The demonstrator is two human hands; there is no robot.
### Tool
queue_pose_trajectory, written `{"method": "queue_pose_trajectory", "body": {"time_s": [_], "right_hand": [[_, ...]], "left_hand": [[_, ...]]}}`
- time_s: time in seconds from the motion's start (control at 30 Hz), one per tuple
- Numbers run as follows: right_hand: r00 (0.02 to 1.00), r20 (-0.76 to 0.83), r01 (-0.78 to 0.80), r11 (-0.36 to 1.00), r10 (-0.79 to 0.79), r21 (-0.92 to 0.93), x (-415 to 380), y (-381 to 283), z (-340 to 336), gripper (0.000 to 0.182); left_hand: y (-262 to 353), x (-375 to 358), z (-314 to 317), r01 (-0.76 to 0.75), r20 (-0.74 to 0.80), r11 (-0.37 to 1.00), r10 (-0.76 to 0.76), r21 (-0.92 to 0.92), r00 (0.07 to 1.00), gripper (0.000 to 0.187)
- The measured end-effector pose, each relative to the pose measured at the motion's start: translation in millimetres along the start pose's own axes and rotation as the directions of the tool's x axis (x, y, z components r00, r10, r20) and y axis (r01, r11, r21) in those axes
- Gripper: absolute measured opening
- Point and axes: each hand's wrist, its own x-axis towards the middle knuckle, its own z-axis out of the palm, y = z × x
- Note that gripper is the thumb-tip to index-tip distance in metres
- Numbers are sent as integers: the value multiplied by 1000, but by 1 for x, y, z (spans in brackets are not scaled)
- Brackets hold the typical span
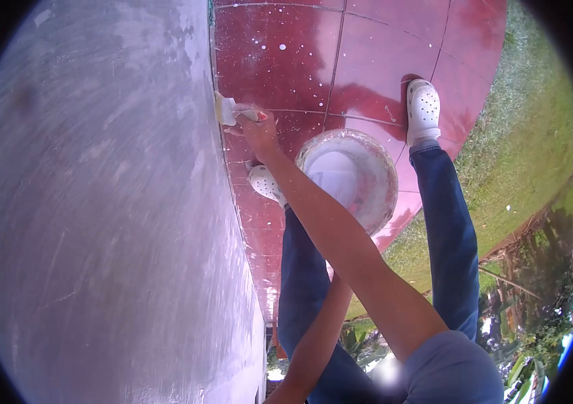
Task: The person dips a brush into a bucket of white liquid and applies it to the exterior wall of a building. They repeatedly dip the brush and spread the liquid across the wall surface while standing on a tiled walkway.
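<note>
My right hand (pixel 259 135) is closed around the handle of a paintbrush (pixel 226 110). The white-coated bristles touch the foot of the grey wall (pixel 111 202), where it meets the red tiled floor (pixel 374 54). Between my feet stands a wide round bucket (pixel 387 158), its rim crusted with dried paint. White paint (pixel 330 175) shows inside it, and my right forearm passes over its near left side. My left forearm (pixel 316 343) goes behind my right arm, which hides my left hand.
My white clogs, one near the wall (pixel 266 183) and one farther right (pixel 423 111), stand on the tiles. White paint drops (pixel 282 47) dot the floor. Grass (pixel 528 121) borders the tiles on the right, with plants (pixel 535 303) beyond.
</note>
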Motion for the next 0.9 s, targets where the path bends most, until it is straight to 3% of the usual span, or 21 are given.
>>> {"method": "queue_pose_trajectory", "body": {"time_s": [0.03, 0.07, 0.13, 0.17, 0.23, 0.37, 0.43, 0.53, 0.57, 0.63, 0.73, 0.83, 0.9], "right_hand": [[999, 51, 26, 987, -18, -158, -9, 10, 1, 23], [988, 106, 125, 985, -112, -117, -28, 28, 8, 20], [968, 94, 250, 943, -234, -220, -94, 24, 43, 14], [988, 67, 145, 981, -138, -132, -128, 15, 54, 12], [981, 127, 155, 987, -148, -49, -163, -5, 52, 13], [936, 304, -264, 924, 177, 277, -181, -31, 16, 16], [966, 151, -247, 927, 212, 282, -137, 1, -6, 19], [963, -71, -249, 960, 259, 125, -64, 44, -27, 20], [965, -65, -244, 961, 254, 132, -51, 44, -18, 20], [991, -113, -67, 994, 77, 87, -43, 36, 11, 18], [998, -51, -39, 999, 37, -29, -85, -20, 60, 16], [995, 99, -17, 998, 11, 58, -119, -88, 72, 16], [934, 356, -102, 970, 17, 220, -112, -116, 62, 18]], "left_hand": [[-1, -1, 1, 7, 4, 1000, -7, 2, 1000, 63], [-2, -1, 2, 12, 9, 1000, -12, 1, 1000, 63], [-1, 0, 6, 12, 19, 1000, -12, -7, 1000, 64], [0, 0, 6, 12, 18, 1000, -12, -10, 1000, 64], [-3, 1, 10, 18, 17, 1000, -18, -11, 1000, 64], [-5, 5, 5, 64, 12, 997, -65, 37, 998, 55], [-15, 18, -6, 147, 157, 987, -136, -62, 978, 50], [-7, 11, -7, 117, 163, 991, -106, -63, 981, 50], [-2, 12, -6, 104, 169, 993, -93, -60, 981, 51], [-1, 19, -13, 84, 170, 995, -73, -58, 983, 51], [-7, 16, -25, 83, 167, 995, -73, -56, 983, 51], [-12, 12, -13, 84, 198, 994, -67, -76, 978, 51], [-10, 8, -8, 74, 210, 993, -53, -90, 976, 51]]}}
